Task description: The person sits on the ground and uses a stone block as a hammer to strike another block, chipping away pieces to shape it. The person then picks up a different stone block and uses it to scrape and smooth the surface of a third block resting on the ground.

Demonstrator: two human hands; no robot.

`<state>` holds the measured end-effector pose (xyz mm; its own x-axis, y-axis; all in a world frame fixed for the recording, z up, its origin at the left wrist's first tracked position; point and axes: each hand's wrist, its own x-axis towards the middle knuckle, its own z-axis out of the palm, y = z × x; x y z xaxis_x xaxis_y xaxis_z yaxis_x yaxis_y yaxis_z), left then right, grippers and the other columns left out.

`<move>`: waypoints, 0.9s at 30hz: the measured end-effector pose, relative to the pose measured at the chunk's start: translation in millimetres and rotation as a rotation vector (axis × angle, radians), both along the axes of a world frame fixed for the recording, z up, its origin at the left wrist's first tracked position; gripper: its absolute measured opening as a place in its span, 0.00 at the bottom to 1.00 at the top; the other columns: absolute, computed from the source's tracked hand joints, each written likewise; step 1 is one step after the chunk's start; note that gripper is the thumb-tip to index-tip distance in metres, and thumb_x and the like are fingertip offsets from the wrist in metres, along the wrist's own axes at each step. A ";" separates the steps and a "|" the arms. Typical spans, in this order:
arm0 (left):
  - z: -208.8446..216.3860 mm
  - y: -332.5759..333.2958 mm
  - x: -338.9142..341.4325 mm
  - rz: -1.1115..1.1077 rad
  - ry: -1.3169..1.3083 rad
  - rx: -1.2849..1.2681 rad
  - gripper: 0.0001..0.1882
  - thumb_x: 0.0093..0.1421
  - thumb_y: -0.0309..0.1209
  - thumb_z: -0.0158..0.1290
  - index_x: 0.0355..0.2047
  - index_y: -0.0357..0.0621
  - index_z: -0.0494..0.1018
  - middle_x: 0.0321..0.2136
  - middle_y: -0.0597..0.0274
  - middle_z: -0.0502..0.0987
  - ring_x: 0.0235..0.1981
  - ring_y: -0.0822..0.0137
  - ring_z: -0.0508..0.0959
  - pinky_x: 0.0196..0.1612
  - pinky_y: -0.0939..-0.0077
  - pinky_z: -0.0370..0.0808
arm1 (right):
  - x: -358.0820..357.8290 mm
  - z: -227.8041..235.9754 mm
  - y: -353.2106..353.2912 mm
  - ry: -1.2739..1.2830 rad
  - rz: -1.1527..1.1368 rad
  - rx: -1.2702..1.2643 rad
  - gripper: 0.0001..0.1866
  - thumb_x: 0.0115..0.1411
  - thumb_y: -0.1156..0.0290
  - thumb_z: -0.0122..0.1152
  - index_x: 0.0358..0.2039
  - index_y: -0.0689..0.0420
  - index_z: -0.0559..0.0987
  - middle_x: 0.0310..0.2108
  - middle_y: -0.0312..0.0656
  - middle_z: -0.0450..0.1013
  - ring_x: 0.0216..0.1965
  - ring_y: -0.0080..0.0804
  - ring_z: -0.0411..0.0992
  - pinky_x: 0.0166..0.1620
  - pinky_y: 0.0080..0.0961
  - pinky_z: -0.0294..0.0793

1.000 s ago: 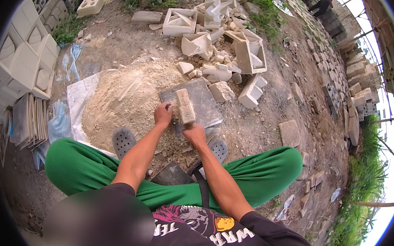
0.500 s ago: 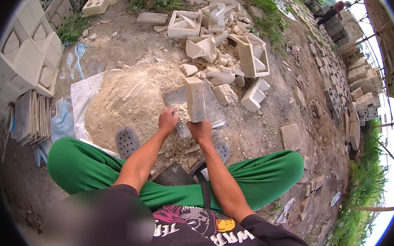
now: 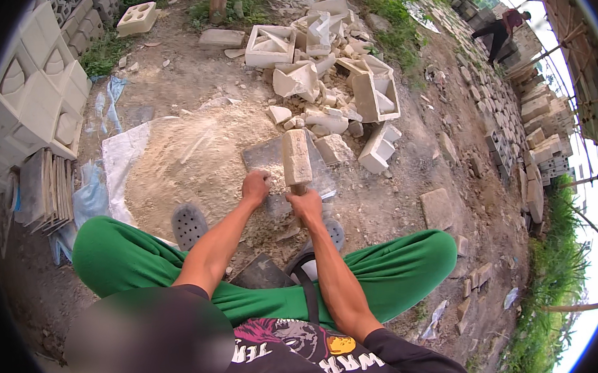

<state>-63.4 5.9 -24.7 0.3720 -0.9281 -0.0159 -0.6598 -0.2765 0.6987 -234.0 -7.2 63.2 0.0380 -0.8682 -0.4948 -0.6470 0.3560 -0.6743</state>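
Observation:
My right hand is wrapped round the short handle of a mallet with a pale, dust-covered block head. The head hangs over a flat grey slab on the ground. Left of the mallet, my left hand is closed at the slab's near left edge, among crushed pale crumbs. Whatever it may hold is hidden under the fingers. A heap of pale crushed powder lies beyond and left of that hand, on a white sheet.
Broken pale block pieces are piled beyond the slab. Stacked moulded blocks and thin boards stand at the left. My feet in grey clogs flank the work spot. Another person is far off at upper right.
The mallet head looks shorter and tilted differently, with more handle showing above my right fist. My left hand stays by the slab. The distant person has become more upright.

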 end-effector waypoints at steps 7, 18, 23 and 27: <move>0.4 -3.4 21.3 0.217 0.383 -0.035 0.15 0.58 0.30 0.56 0.45 0.40 0.79 0.38 0.49 0.83 0.38 0.58 0.84 0.43 0.68 0.78 | 30.5 46.0 1.5 -0.011 0.153 -0.199 0.20 0.45 0.58 0.67 0.33 0.61 0.84 0.28 0.54 0.80 0.33 0.49 0.80 0.37 0.37 0.77; -18.0 29.1 10.3 0.224 0.177 -0.100 0.16 0.53 0.31 0.58 0.43 0.43 0.80 0.35 0.50 0.76 0.40 0.52 0.78 0.45 0.61 0.75 | 22.8 -8.9 -7.8 0.063 0.120 0.051 0.15 0.47 0.64 0.66 0.29 0.64 0.82 0.20 0.44 0.77 0.20 0.34 0.78 0.27 0.32 0.77; -12.9 33.5 8.1 0.202 0.172 -0.058 0.16 0.54 0.32 0.57 0.43 0.44 0.79 0.37 0.51 0.76 0.40 0.51 0.78 0.46 0.61 0.75 | 28.3 35.8 -4.9 -0.154 0.075 -0.210 0.14 0.49 0.64 0.66 0.27 0.65 0.81 0.17 0.41 0.75 0.17 0.28 0.75 0.23 0.29 0.73; 0.9 29.9 1.4 0.163 0.153 -0.018 0.17 0.56 0.35 0.56 0.46 0.46 0.78 0.41 0.53 0.75 0.42 0.51 0.78 0.46 0.60 0.75 | 21.9 -4.6 7.7 -0.028 0.110 -0.284 0.19 0.47 0.62 0.66 0.32 0.65 0.82 0.22 0.47 0.79 0.22 0.37 0.79 0.28 0.32 0.76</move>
<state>-62.0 35.8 -23.8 0.5115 -0.8566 -0.0679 -0.4936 -0.3576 0.7928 -212.1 0.5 58.6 0.1500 -0.9615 -0.2301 -0.6509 0.0792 -0.7550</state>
